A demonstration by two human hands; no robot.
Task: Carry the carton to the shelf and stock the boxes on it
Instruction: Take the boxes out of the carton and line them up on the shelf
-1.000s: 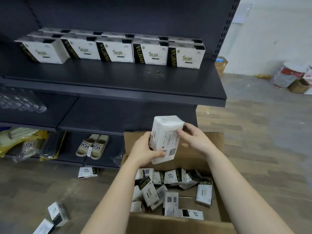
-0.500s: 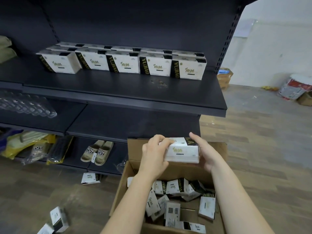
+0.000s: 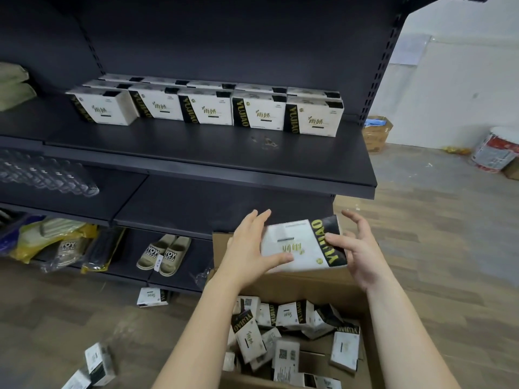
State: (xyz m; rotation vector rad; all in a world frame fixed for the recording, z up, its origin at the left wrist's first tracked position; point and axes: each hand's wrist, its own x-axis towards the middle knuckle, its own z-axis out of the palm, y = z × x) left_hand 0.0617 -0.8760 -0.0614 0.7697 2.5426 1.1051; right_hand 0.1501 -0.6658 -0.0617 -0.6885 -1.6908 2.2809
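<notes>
now, box [image 3: 295,245]: above the open carton [image 3: 309,282], print upside down, likely needs turning before the shelf [image 3: 196,147].
left hand [image 3: 247,248]: pinches its left edge.
right hand [image 3: 362,254]: thumb on black end, fingers spread.

Both our bare forearms reach up and forward from the bottom edge, the left forearm [image 3: 202,332] angling in toward the middle, the right forearm [image 3: 401,338] angling in from the other side. Our left hand [image 3: 250,248] is up with its back to us, fingers [image 3: 258,220] straight and close together behind the left end of the box [image 3: 295,245], thumb laid flat across the box's lower front, so the box sits pinched between them. Our right hand [image 3: 362,256] cups the other end: thumb on the black band, wrist bent back, its fingers [image 3: 356,220] spread, loosely curved and lifted off the box.
</notes>
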